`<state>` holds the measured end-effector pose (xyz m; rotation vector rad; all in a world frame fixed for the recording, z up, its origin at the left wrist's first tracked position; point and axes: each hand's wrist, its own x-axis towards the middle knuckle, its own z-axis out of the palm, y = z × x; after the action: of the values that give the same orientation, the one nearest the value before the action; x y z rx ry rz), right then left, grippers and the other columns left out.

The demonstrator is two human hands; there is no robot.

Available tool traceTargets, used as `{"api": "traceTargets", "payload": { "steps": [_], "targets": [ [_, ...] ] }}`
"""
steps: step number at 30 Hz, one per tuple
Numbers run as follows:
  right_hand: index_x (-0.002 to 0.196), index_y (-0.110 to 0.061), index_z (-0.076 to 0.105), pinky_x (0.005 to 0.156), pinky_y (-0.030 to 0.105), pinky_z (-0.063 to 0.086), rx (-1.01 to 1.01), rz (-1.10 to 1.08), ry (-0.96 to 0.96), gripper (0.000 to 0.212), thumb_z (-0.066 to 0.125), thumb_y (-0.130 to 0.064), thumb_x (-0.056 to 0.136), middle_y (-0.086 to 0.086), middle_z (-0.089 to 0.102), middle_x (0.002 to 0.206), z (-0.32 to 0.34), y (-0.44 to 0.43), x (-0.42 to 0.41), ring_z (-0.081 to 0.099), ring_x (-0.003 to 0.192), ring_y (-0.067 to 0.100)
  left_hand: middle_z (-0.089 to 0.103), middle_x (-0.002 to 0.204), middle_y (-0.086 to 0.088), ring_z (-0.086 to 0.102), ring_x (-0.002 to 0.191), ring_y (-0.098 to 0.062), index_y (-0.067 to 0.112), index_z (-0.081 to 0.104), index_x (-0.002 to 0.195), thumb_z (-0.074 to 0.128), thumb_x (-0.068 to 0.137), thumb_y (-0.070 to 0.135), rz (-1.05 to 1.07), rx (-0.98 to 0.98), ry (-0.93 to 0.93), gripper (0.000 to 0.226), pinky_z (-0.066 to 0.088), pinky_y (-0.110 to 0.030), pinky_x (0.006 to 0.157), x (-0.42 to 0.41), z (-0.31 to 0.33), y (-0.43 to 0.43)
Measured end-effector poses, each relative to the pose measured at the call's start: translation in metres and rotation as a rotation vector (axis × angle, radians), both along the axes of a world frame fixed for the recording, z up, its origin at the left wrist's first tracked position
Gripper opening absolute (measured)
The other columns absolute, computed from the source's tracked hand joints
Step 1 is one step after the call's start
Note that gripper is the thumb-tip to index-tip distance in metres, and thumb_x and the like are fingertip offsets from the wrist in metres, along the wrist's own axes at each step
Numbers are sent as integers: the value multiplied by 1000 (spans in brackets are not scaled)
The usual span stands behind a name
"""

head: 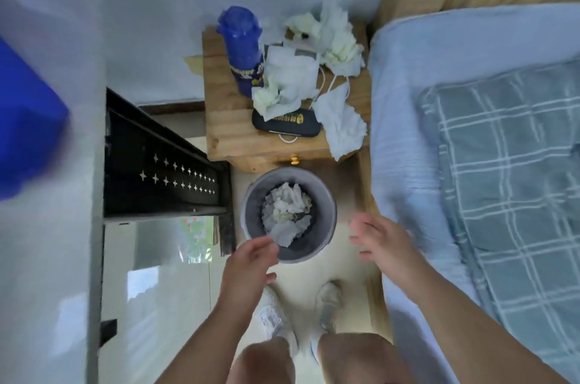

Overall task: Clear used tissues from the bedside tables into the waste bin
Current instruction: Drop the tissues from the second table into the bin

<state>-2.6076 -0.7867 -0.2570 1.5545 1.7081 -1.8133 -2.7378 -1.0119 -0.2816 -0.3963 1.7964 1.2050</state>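
Note:
A wooden bedside table (232,129) stands against the wall, strewn with crumpled white tissues (332,35), more tissues (282,82) in its middle, and a tissue (340,125) hanging over its right front corner. In front of it on the floor stands a grey waste bin (323,217) with crumpled tissues (287,211) inside. My left hand (251,261) hovers over the bin's near rim, fingers apart and holding nothing. To the right of the bin, my right hand (381,242) is spread open and empty.
A blue bottle (243,48) and a dark case (287,125) sit on the table among the tissues, with a white cord beside them. The bed (470,132) with a plaid pillow lies to the right. A black rack (163,164) stands left of the bin.

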Motion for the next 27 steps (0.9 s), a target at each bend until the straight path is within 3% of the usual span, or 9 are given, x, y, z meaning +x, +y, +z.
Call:
{"api": "traceTargets", "payload": {
  "steps": [4, 7, 10, 13, 15, 19, 22, 25, 27],
  "targets": [
    [108, -43, 75, 72, 30, 61, 82, 43, 30, 45, 73, -63, 68, -9, 80, 99, 69, 27, 2, 77, 85, 10, 82, 102, 0, 79, 84, -8, 28, 78, 110, 76, 97, 24, -55, 19, 76, 13, 61, -24, 65, -20, 71, 20],
    [107, -59, 70, 83, 31, 58, 173, 115, 39, 34, 70, -65, 74, -24, 77, 106, 94, 48, -5, 74, 96, 2, 81, 104, -2, 77, 82, -10, 32, 77, 107, 74, 98, 24, -121, 4, 152, 12, 59, -21, 63, -47, 95, 45],
    [106, -64, 65, 78, 29, 56, 219, 167, 22, 29, 65, -65, 77, -35, 72, 108, 96, 71, -28, 73, 93, 1, 80, 107, -4, 75, 85, -12, 32, 74, 105, 73, 100, 21, -147, -12, 212, 12, 62, -24, 65, -82, 102, 80],
    [111, -55, 63, 92, 39, 58, 218, 272, -8, 39, 60, -66, 74, -27, 73, 112, 89, 96, -59, 72, 94, 8, 77, 110, 1, 74, 87, -11, 35, 72, 102, 73, 100, 22, -167, -41, 276, 14, 65, -29, 74, -117, 98, 117],
    [125, -45, 63, 95, 37, 55, 261, 326, -15, 48, 62, -60, 80, -19, 71, 123, 80, 110, -77, 71, 96, 12, 74, 112, 11, 71, 87, -6, 38, 72, 108, 75, 97, 29, -196, -90, 333, 14, 64, -30, 76, -139, 92, 137],
    [151, -28, 51, 97, 32, 48, 513, 636, -76, 52, 58, -38, 100, -2, 63, 144, 49, 123, -105, 64, 123, 19, 67, 124, 17, 68, 98, -1, 37, 67, 125, 81, 91, 36, -170, -147, 417, 37, 64, -32, 78, -176, 64, 162],
    [155, -18, 45, 106, 37, 45, 603, 700, -50, 54, 55, -33, 104, 4, 54, 154, 18, 124, -127, 56, 136, 24, 65, 120, 21, 68, 111, -10, 45, 62, 122, 85, 81, 49, -130, -234, 505, 47, 61, -43, 93, -194, 33, 174],
    [151, -14, 48, 102, 39, 48, 659, 614, -33, 52, 56, -36, 104, 8, 56, 150, -16, 124, -143, 58, 132, 29, 66, 109, 26, 66, 108, -11, 47, 58, 119, 83, 66, 70, -152, -312, 592, 63, 55, -39, 90, -206, 5, 185],
    [150, -17, 45, 92, 41, 52, 711, 619, -43, 52, 58, -37, 103, 9, 54, 148, -38, 123, -152, 62, 124, 32, 63, 99, 32, 67, 97, -7, 50, 54, 112, 83, 62, 72, -142, -298, 584, 62, 54, -35, 83, -209, -11, 191]
  ]
}}
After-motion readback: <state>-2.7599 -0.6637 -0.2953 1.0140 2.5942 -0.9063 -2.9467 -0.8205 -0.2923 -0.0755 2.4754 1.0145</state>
